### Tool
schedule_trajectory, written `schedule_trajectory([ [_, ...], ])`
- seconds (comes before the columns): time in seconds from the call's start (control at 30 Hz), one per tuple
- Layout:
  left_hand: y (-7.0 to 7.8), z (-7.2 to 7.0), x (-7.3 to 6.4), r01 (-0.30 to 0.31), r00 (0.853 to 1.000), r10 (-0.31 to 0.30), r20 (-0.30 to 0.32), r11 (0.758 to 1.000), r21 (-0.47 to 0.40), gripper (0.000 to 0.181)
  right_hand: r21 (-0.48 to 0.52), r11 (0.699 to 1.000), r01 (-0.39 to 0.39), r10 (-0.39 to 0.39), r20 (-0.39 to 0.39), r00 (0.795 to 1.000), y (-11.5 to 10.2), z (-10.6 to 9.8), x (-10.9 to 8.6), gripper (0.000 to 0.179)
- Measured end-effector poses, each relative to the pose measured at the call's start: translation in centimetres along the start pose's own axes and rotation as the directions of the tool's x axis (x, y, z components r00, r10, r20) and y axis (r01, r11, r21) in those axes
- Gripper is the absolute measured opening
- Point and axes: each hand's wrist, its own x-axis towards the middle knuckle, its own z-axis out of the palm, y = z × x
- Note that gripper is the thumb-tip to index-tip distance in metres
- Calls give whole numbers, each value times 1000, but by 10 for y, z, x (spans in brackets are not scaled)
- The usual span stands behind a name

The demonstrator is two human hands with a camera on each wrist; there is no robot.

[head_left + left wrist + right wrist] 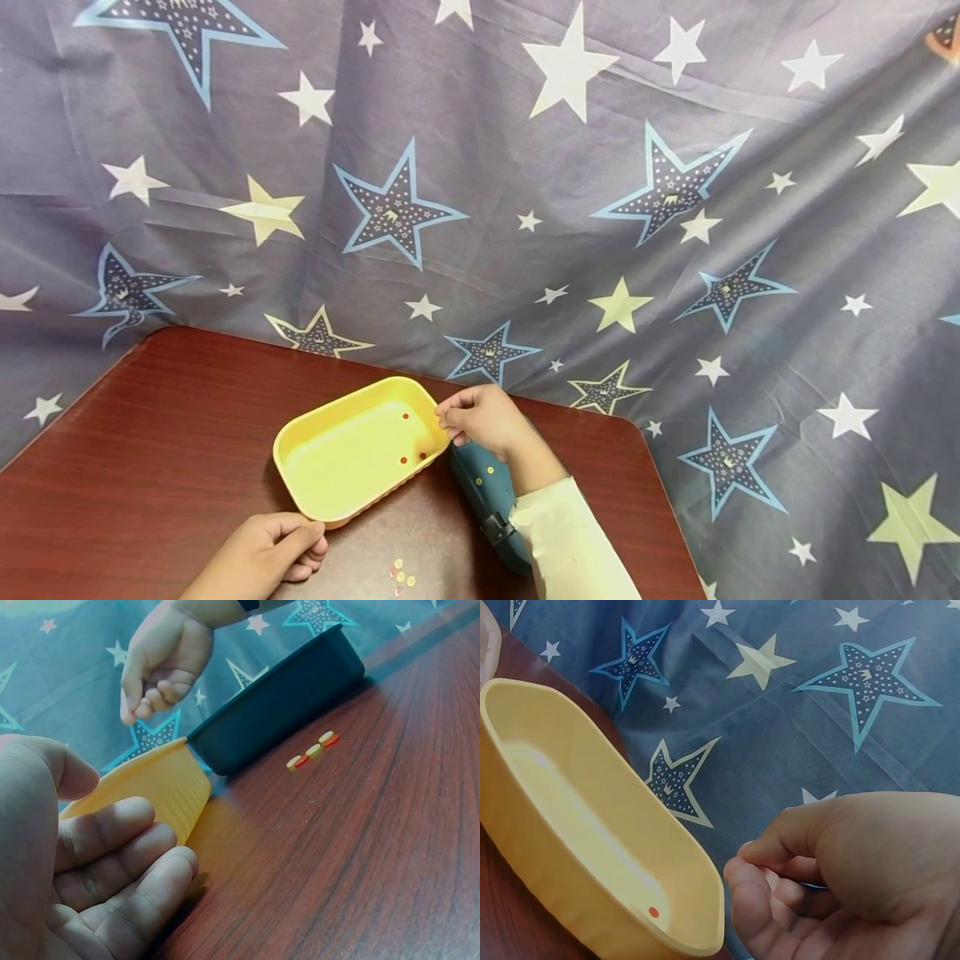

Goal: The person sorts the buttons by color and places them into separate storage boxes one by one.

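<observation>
My left hand [273, 550] grips the near left corner of a shallow yellow tray [288, 446], thumb by the rim and fingers curled below. Inside the tray lie 3 small red discs [406, 416]. At the tray's right end is my right hand [480, 421], its fingers curled and the thumb tip against the forefinger. A reddish speck shows at that thumb tip in the right wrist view; whether it is a disc is unclear. Partly under the right forearm stands a dark teal tray [468, 467] with small yellow discs [490, 470] in it.
Several small yellow and red discs [400, 577] lie on the dark red wooden table [187, 400] near its front. A grey curtain with stars [495, 208] hangs behind the table. The yellow tray's right end is close against the teal tray.
</observation>
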Motion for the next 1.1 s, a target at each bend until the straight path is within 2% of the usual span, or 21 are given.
schedule_trajectory([
  [0.17, -1, 0, -1, -4, 1000, 4, -5, 1000, 4, 36, 6, 1000, 4, -4, -2, 1000, 1, 0, -3, 9],
  [0.4, 0, 1, -1, -13, 1000, 13, -15, 1000, 18, 36, -36, 999, 28, -28, 6, 1000, 0, -6, -16, 7],
  [0.97, 1, 1, 0, -23, 1000, 23, 1, 1000, 20, 38, -58, 994, 93, -91, 40, 995, -1, -7, -62, 6],
  [1.1, 2, 1, 0, -27, 1000, 26, 7, 1000, 14, 38, -104, 990, 98, -93, 53, 994, 0, -2, -75, 4],
])
